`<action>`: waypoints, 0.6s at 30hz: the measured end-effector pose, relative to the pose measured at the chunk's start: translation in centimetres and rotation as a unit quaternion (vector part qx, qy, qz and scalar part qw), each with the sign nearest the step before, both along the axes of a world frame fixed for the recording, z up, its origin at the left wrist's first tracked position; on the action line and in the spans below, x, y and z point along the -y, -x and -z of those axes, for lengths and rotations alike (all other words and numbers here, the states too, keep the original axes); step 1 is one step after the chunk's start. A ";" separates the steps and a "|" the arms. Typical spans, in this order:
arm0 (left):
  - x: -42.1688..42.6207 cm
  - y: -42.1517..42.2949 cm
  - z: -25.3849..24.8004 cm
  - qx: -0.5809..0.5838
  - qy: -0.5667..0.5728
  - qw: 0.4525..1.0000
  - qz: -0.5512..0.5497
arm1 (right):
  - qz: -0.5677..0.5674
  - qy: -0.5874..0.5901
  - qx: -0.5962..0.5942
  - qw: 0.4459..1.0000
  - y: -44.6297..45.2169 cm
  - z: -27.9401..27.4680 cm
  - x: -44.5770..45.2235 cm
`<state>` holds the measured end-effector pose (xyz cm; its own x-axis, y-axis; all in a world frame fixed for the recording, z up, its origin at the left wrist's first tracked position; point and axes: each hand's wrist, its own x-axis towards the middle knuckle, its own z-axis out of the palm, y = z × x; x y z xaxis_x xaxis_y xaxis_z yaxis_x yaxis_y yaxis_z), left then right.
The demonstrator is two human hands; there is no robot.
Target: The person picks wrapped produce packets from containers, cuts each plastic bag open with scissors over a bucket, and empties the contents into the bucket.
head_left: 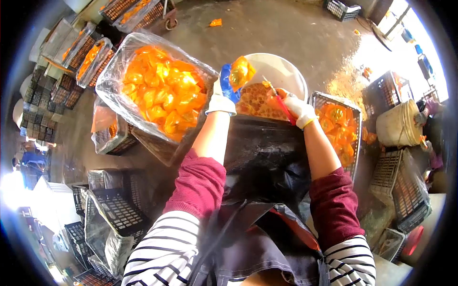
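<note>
My left hand, in a white and blue glove, is closed on an orange plastic packet above the left rim of a white tub. In the tub lies a mass of small orange-brown pieces. Over the tub's right side, my right hand, gloved in white, is closed around a red-handled tool; its working end is too small to make out. A small yellowish scrap shows near that hand's fingers. The packet and the right hand are apart.
Left of the tub stands a plastic-lined crate heaped with orange packets. Another crate of packets is on the right. Stacked black crates stand at lower left. A person's gloved hand is near a whitish bucket.
</note>
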<state>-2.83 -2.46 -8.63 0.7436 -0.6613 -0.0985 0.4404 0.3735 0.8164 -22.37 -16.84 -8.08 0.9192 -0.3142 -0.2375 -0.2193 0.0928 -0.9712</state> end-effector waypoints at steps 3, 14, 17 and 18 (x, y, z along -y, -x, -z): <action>0.1 -0.7 1.7 0.066 -0.029 0.997 -0.008 | -0.038 0.212 -0.071 0.974 0.2 -3.0 -1.3; -0.3 0.6 -1.3 -0.148 0.043 0.988 0.002 | -0.014 0.199 -0.039 0.979 0.4 -3.3 -1.8; -0.3 1.3 -2.3 -0.159 0.017 0.987 0.015 | -0.040 0.205 -0.008 0.978 0.2 -5.7 -3.5; -0.3 1.9 -3.1 -0.155 -0.009 0.988 0.022 | -0.032 0.151 0.008 0.988 -0.1 -4.6 -3.2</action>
